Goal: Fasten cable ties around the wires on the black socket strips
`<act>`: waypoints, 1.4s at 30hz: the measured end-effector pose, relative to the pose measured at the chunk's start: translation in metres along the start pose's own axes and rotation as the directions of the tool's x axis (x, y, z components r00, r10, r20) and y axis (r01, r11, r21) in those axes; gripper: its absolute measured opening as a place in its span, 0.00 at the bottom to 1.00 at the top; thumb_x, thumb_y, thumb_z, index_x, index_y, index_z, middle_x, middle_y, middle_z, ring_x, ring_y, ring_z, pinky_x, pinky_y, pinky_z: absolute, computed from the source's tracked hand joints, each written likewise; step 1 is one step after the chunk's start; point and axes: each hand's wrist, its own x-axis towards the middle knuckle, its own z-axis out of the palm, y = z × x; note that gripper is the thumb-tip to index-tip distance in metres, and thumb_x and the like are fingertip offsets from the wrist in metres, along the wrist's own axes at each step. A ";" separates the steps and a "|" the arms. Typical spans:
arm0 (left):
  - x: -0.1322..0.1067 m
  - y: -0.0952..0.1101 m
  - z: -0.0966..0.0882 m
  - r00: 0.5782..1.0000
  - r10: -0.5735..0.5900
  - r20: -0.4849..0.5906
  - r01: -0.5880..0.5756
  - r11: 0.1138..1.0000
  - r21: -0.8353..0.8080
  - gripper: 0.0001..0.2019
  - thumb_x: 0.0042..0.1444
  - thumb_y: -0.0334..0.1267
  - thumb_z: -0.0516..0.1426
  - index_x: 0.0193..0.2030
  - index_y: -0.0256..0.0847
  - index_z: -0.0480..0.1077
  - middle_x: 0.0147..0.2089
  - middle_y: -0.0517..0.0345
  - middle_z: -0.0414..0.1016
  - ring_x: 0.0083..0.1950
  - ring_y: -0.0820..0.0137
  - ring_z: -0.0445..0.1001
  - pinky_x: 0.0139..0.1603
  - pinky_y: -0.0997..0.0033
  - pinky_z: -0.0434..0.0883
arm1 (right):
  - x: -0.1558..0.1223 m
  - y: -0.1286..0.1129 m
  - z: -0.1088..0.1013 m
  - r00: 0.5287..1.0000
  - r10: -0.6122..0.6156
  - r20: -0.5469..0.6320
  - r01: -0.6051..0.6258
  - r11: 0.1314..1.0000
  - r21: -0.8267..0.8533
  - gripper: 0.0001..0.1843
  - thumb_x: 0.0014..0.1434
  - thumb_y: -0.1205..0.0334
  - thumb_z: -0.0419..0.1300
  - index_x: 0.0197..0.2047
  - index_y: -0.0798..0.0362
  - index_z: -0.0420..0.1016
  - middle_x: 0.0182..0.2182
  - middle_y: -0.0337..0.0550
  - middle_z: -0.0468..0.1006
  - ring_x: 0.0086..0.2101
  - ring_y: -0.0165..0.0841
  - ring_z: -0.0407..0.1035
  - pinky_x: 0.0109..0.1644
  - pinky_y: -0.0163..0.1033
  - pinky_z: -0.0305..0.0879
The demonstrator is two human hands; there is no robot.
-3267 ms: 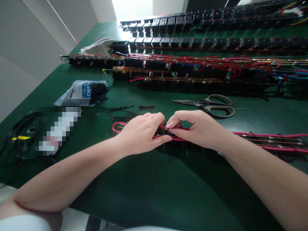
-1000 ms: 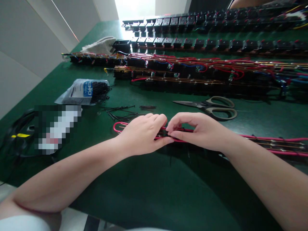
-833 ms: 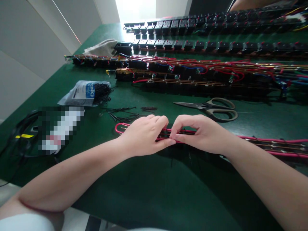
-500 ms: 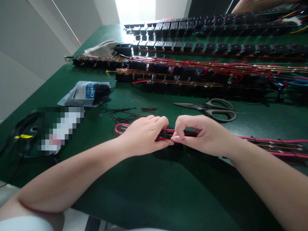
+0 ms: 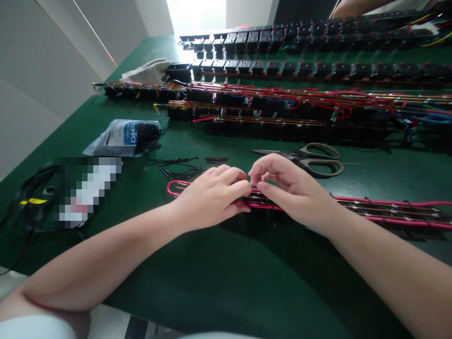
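Left hand is clamped over the wired rail, fingers on top, thumb along the near edge. Rail lies directly under that hand: looped end of its red cable sticks out at 9 o'clock, the long remainder runs off at 3.

Right hand sits above the rail, just beside the left fingertips; thumb and index nearly meet, narrow gap. Can't tell if anything is pinched there. Rail passes below it, exits at 3 o'clock.

Scissors at the right hand's 1 o'clock, close. Loose black ties at the left hand's 10, bag of ties farther out, same bearing. All on the green bench.
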 end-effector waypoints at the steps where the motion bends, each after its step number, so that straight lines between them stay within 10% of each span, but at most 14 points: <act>1: -0.001 0.001 0.001 0.999 0.020 -0.027 -0.019 0.999 0.025 0.07 0.68 0.40 0.54 0.49 0.43 0.70 0.56 0.50 0.71 0.57 0.60 0.69 0.56 0.59 0.68 | 0.000 0.001 0.001 1.000 -0.002 0.002 0.002 1.000 -0.001 0.07 0.59 0.69 0.56 0.40 0.48 0.70 0.37 0.41 0.75 0.37 0.36 0.71 0.39 0.40 0.68; 14: -0.008 0.010 -0.001 0.954 0.274 -0.120 -0.253 0.954 0.160 0.13 0.70 0.33 0.49 0.34 0.43 0.70 0.38 0.60 0.76 0.43 0.69 0.69 0.50 0.64 0.64 | 0.003 0.002 -0.002 0.971 -0.105 0.214 0.154 0.962 -0.227 0.06 0.56 0.70 0.58 0.35 0.51 0.74 0.33 0.42 0.79 0.36 0.37 0.72 0.40 0.42 0.67; 30: -0.008 0.024 0.002 0.798 0.584 -0.150 -0.507 0.785 0.355 0.11 0.65 0.30 0.56 0.30 0.40 0.72 0.29 0.58 0.72 0.34 0.68 0.68 0.37 0.65 0.67 | 0.003 0.009 0.004 0.957 -0.190 0.221 0.265 0.883 -0.387 0.10 0.59 0.74 0.55 0.33 0.52 0.75 0.32 0.45 0.80 0.37 0.37 0.72 0.38 0.41 0.68; 42: -0.005 -0.006 0.004 0.787 0.586 -0.192 -0.448 0.757 0.475 0.09 0.64 0.29 0.58 0.31 0.39 0.73 0.31 0.58 0.76 0.34 0.70 0.72 0.39 0.68 0.74 | 0.001 0.007 0.002 0.952 -0.143 0.271 0.273 0.797 -0.538 0.14 0.59 0.64 0.61 0.48 0.56 0.78 0.46 0.51 0.81 0.44 0.43 0.74 0.44 0.48 0.73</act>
